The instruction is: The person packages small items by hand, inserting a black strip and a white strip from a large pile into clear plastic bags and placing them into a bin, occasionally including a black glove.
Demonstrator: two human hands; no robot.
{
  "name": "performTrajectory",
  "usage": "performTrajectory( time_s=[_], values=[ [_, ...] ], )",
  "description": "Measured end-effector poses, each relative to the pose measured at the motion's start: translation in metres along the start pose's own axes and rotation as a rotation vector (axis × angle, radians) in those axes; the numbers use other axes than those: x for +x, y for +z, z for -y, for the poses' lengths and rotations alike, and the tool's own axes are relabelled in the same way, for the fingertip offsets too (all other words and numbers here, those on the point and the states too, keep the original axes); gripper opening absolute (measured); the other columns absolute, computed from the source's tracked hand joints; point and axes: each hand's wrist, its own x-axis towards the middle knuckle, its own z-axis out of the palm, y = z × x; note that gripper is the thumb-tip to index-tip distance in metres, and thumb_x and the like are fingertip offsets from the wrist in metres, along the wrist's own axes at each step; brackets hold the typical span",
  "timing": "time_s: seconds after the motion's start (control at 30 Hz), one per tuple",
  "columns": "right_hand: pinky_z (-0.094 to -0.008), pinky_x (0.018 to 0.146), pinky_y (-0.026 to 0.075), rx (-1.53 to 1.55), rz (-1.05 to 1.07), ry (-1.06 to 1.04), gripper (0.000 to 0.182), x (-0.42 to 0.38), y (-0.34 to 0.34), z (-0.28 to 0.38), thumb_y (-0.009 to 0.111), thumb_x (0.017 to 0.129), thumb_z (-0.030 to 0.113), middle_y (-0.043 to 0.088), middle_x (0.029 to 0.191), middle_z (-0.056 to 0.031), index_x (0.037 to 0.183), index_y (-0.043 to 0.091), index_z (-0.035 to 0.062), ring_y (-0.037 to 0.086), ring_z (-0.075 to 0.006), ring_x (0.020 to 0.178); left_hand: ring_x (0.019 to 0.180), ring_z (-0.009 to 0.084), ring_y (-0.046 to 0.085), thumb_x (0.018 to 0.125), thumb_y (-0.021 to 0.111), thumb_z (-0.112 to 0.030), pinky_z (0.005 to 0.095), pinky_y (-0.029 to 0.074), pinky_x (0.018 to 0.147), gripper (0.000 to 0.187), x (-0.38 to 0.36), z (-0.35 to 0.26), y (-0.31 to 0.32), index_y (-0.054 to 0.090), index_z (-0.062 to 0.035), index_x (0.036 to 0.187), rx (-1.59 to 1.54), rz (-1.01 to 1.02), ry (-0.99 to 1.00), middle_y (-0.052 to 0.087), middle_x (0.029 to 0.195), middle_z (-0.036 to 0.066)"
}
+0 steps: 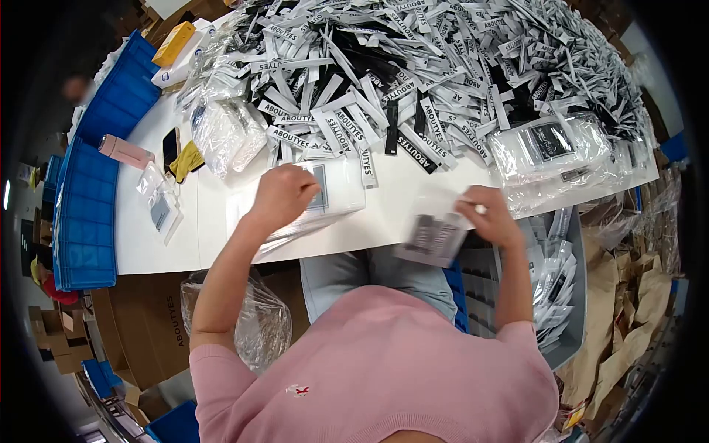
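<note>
My right hand pinches a small printed plastic bag by its upper edge. The bag hangs over the table's front edge, smeared by motion. My left hand is closed, its fingers curled at the left part of a stack of clear plastic bags lying on the white table. Whether anything is between those fingers is hidden. Beyond both hands rises a big heap of narrow white and black packets marked ABOUTYES.
Packs of clear bags lie at the right. Left are a pink bottle, a phone, a yellow glove and blue crates. A grey bin with packets stands beside my right arm. Cardboard box below left.
</note>
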Motion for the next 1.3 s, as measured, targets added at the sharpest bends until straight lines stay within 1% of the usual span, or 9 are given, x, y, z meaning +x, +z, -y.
performTrajectory(
  time_s=[0.1, 0.2, 0.27, 0.37, 0.6, 0.83, 0.93, 1.07, 1.3],
  values=[
    [-0.0304, 0.066, 0.048, -0.247, -0.256, 0.293, 0.019, -0.066, -0.073, -0.037, 0.064, 0.077, 0.015, 0.063, 0.081, -0.0147, 0.086, 0.063, -0.0022, 0.061, -0.0265, 0.075, 0.079, 0.0283, 0.059, 0.072, 0.065, -0.016, 0.0376, 0.047, 0.071, 0.014, -0.022, 0.025, -0.011, 0.067, -0.0035, 0.079, -0.005, 0.240, -0.385, 0.063, 0.079, 0.013],
    [-0.0333, 0.072, 0.049, -0.750, -0.615, 0.269, 0.021, -0.060, -0.072, -0.044, 0.062, 0.079, 0.014, 0.062, 0.092, -0.0181, 0.093, 0.063, -0.0023, 0.062, -0.0287, 0.082, 0.095, 0.0296, 0.056, 0.070, 0.070, -0.018, 0.0362, 0.046, 0.080, 0.029, -0.034, 0.023, 0.015, 0.065, -0.0050, 0.096, 0.013, 0.088, -0.153, 0.061, 0.098, 0.015],
    [-0.0339, 0.072, 0.049, -0.118, -0.575, 0.355, 0.020, -0.014, -0.034, -0.035, 0.061, 0.081, 0.012, 0.063, 0.092, -0.0176, 0.095, 0.063, -0.0007, 0.062, -0.0310, 0.083, 0.105, 0.0329, 0.050, 0.067, 0.073, -0.021, 0.0382, 0.043, 0.087, 0.052, -0.027, 0.014, 0.037, 0.056, -0.0052, 0.113, -0.033, 0.139, -0.090, 0.054, 0.112, 0.017],
    [-0.0355, 0.069, 0.050, -0.277, -0.275, -0.052, 0.016, 0.060, 0.029, -0.032, 0.060, 0.080, 0.010, 0.066, 0.088, -0.0133, 0.094, 0.066, 0.0032, 0.062, -0.0301, 0.076, 0.107, 0.0353, 0.048, 0.063, 0.076, -0.023, 0.0428, 0.043, 0.086, 0.067, -0.016, -0.013, 0.059, 0.047, -0.0014, 0.120, 0.347, 0.122, 0.002, 0.050, 0.114, 0.021],
    [-0.0401, 0.070, 0.047, -0.517, -0.100, 0.216, 0.023, 0.124, 0.081, -0.038, 0.064, 0.074, 0.023, 0.061, 0.080, -0.0153, 0.082, 0.058, 0.0022, 0.060, -0.0308, 0.081, 0.110, 0.0352, 0.048, 0.064, 0.076, -0.022, 0.0398, 0.042, 0.092, 0.060, -0.028, 0.011, 0.054, 0.051, -0.0007, 0.114, 0.211, 0.191, -0.024, 0.051, 0.116, 0.019],
    [-0.0358, 0.064, 0.048, 0.384, -0.076, 0.607, 0.023, 0.093, 0.043, -0.026, 0.053, 0.086, 0.023, 0.064, 0.076, -0.0132, 0.083, 0.058, 0.0010, 0.062, -0.0271, 0.068, 0.110, 0.0339, 0.050, 0.070, 0.073, -0.019, 0.0392, 0.044, 0.091, 0.048, -0.039, 0.028, 0.050, 0.055, -0.0016, 0.111, -0.024, 0.019, -0.033, 0.053, 0.117, 0.018],
    [-0.0379, 0.060, 0.049, -0.292, -0.491, -0.034, 0.026, 0.107, 0.059, -0.050, 0.053, 0.087, 0.025, 0.062, 0.076, -0.0161, 0.082, 0.058, 0.0001, 0.061, -0.0273, 0.064, 0.108, 0.0346, 0.051, 0.072, 0.072, -0.019, 0.0393, 0.044, 0.090, 0.045, -0.033, 0.024, 0.047, 0.057, -0.0017, 0.110, -0.120, 0.039, -0.115, 0.054, 0.116, 0.019],
    [-0.0405, 0.073, 0.049, -0.696, 0.002, 0.155, 0.019, 0.124, 0.070, -0.044, 0.058, 0.081, 0.021, 0.061, 0.087, -0.0151, 0.087, 0.057, 0.0028, 0.061, -0.0315, 0.079, 0.108, 0.0352, 0.051, 0.074, 0.069, -0.017, 0.0398, 0.043, 0.090, 0.043, -0.035, 0.022, 0.047, 0.056, -0.0018, 0.112, -0.208, 0.048, -0.232, 0.054, 0.116, 0.019],
    [-0.0434, 0.067, 0.049, -0.688, 0.050, 0.148, 0.021, 0.109, 0.063, -0.050, 0.057, 0.074, 0.016, 0.060, 0.081, -0.0189, 0.089, 0.054, 0.0012, 0.061, -0.0331, 0.076, 0.109, 0.0355, 0.050, 0.073, 0.069, -0.016, 0.0412, 0.042, 0.092, 0.045, -0.049, 0.036, 0.064, 0.055, -0.0022, 0.114, -0.011, -0.172, -0.067, 0.053, 0.117, 0.018]
  ],
)
